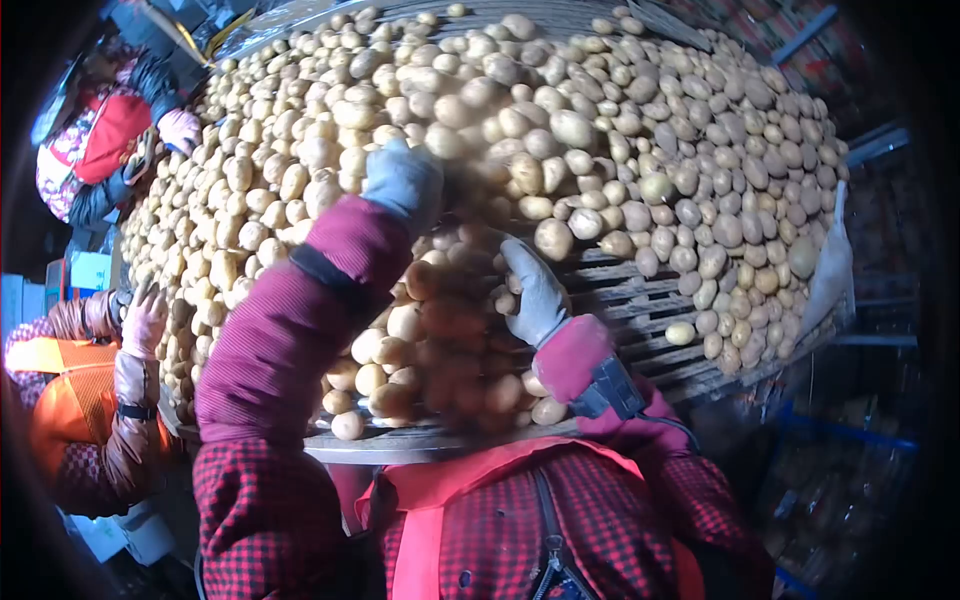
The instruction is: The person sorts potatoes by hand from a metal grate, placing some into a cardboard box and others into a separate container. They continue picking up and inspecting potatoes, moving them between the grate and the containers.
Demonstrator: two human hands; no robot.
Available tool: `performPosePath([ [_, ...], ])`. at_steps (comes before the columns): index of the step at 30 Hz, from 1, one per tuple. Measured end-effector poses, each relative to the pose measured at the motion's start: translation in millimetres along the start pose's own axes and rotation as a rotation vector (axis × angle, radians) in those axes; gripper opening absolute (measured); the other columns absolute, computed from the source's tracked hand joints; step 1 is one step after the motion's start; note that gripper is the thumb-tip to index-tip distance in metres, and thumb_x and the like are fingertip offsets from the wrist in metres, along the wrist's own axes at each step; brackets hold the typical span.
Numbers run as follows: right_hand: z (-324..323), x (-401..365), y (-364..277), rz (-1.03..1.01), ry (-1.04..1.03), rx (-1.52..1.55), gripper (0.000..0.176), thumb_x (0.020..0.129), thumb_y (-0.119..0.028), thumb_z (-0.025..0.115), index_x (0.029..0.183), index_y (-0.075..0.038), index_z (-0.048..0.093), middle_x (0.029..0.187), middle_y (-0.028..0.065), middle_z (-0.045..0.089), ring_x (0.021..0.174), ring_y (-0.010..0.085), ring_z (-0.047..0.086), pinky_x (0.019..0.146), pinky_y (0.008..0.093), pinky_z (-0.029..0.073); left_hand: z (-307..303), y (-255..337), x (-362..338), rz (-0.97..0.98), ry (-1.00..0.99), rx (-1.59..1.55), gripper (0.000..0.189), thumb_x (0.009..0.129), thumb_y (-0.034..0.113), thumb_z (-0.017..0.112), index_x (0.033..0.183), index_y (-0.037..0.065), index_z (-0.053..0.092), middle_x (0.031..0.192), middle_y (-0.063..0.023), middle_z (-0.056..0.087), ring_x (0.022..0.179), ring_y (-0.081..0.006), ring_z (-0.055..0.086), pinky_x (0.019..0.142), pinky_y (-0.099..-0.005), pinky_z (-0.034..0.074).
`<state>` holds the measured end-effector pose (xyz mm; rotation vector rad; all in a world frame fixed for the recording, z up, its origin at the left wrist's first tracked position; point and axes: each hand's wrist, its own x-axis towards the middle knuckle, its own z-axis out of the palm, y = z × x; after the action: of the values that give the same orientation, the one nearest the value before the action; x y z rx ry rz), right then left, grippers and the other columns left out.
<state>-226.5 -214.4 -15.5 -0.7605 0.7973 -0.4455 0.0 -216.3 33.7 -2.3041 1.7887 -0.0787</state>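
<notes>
Head view: potatoes (560, 130) cover nearly the whole slatted counter (640, 290), piled edge to edge, with bare slats showing only at the lower right. Left hand (405, 180), in a grey glove on a maroon sleeve, reaches far out over the heap and rests back-up on the potatoes. Its fingers are blurred and turned down into the pile, so I cannot tell whether they are closed on anything. Right hand (535, 295), also grey-gloved, sits nearer the body with fingers extended and apart, palm turned toward a blurred cluster of potatoes between the two arms; nothing is pinched in it. Potatoes lie right up to the near rim of the counter, just above the person's red checked jacket (600, 520). At the left rim, a co-worker's pink-gloved hand (180, 128) touches the heap at the far corner. A second co-worker's gloved hand (145, 320), on an arm in a brown jacket beside an orange vest (60, 400), lies against the near-left side of the pile. A white sack (830, 270) hangs at the right edge of the counter.
</notes>
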Motion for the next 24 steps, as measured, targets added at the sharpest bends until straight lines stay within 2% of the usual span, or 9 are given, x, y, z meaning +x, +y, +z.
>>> performPosePath([
  [1,-7,-8,-3,-0.06,-0.036,-0.03,0.038,0.106,-0.034,0.051,0.136,-0.011,0.057,0.101,0.0027,0.063,0.066,0.0088,0.057,0.051,0.02,0.045,0,4,4,-0.014,0.048,0.125,0.041,0.078,0.043,0.076,0.104,0.01,0.075,0.108,-0.0142,0.071,0.104,-0.0353,0.064,0.081,-0.047,0.054],
  [4,-27,-24,-16,0.044,0.085,0.179,0.041,0.107,-0.02,0.044,0.146,-0.01,0.05,0.123,0.0085,0.066,0.076,0.0083,0.059,0.053,0.0187,0.046,-2,3,31,0.078,-0.214,0.068,0.04,0.075,0.045,0.079,0.095,0.011,0.079,0.097,-0.0117,0.075,0.097,-0.031,0.071,0.079,-0.0459,0.055],
  [9,-48,-54,-18,-0.043,0.032,0.076,0.05,0.106,-0.02,0.041,0.155,-0.006,0.041,0.131,0.0187,0.064,0.08,0.0113,0.062,0.059,0.0194,0.05,-21,16,31,0.114,-0.2,0.216,0.036,0.076,0.047,0.076,0.091,0.015,0.081,0.091,-0.0076,0.077,0.089,-0.0285,0.075,0.07,-0.0434,0.057],
  [13,-58,-52,-13,-0.014,-0.029,0.127,0.055,0.105,-0.028,0.045,0.154,-0.006,0.042,0.13,0.0194,0.063,0.082,0.0131,0.065,0.059,0.0204,0.052,-23,-7,11,0.215,-0.185,-0.058,0.037,0.084,0.037,0.074,0.114,0.017,0.077,0.106,-0.011,0.076,0.1,-0.0321,0.073,0.083,-0.0439,0.059],
  [14,-60,-51,-12,-0.017,-0.036,0.119,0.055,0.104,-0.03,0.046,0.154,-0.006,0.042,0.13,0.0195,0.063,0.082,0.0135,0.065,0.058,0.0206,0.052,-17,-12,9,0.083,-0.231,-0.252,0.043,0.081,0.035,0.078,0.119,0.015,0.074,0.104,-0.0136,0.075,0.099,-0.0352,0.073,0.085,-0.0453,0.057],
  [17,-62,-49,-14,-0.045,-0.077,0.107,0.055,0.105,-0.034,0.047,0.153,-0.007,0.043,0.131,0.0206,0.062,0.083,0.0145,0.067,0.057,0.0209,0.052,-57,-6,-16,0.29,-0.376,-0.31,0.048,0.081,0.03,0.079,0.125,0.014,0.07,0.106,-0.0143,0.075,0.102,-0.0357,0.072,0.088,-0.0455,0.057],
  [18,-63,-49,-14,-0.052,-0.093,0.105,0.055,0.106,-0.035,0.046,0.153,-0.007,0.043,0.131,0.0211,0.062,0.083,0.0148,0.068,0.057,0.021,0.052,-37,-17,-14,0.375,-0.312,-0.357,0.051,0.081,0.027,0.08,0.128,0.014,0.066,0.105,-0.0138,0.074,0.101,-0.0302,0.073,0.089,-0.0421,0.056],
  [21,-57,-50,-21,0.013,-0.092,0.198,0.055,0.107,-0.038,0.047,0.152,-0.007,0.044,0.132,0.0224,0.061,0.083,0.0152,0.068,0.057,0.0211,0.053,-19,-33,-11,0.143,-0.422,-0.859,0.056,0.078,0.024,0.084,0.13,0.015,0.068,0.115,-0.013,0.074,0.11,-0.0253,0.07,0.094,-0.0404,0.055],
  [24,-55,-50,-22,0.02,-0.091,0.168,0.057,0.108,-0.042,0.045,0.152,-0.007,0.044,0.133,0.0229,0.061,0.08,0.0143,0.067,0.057,0.021,0.052,-41,-13,6,0.031,-0.463,-0.597,0.051,0.081,0.037,0.083,0.123,0.011,0.071,0.106,-0.0164,0.074,0.103,-0.0266,0.072,0.089,-0.0385,0.055],
])
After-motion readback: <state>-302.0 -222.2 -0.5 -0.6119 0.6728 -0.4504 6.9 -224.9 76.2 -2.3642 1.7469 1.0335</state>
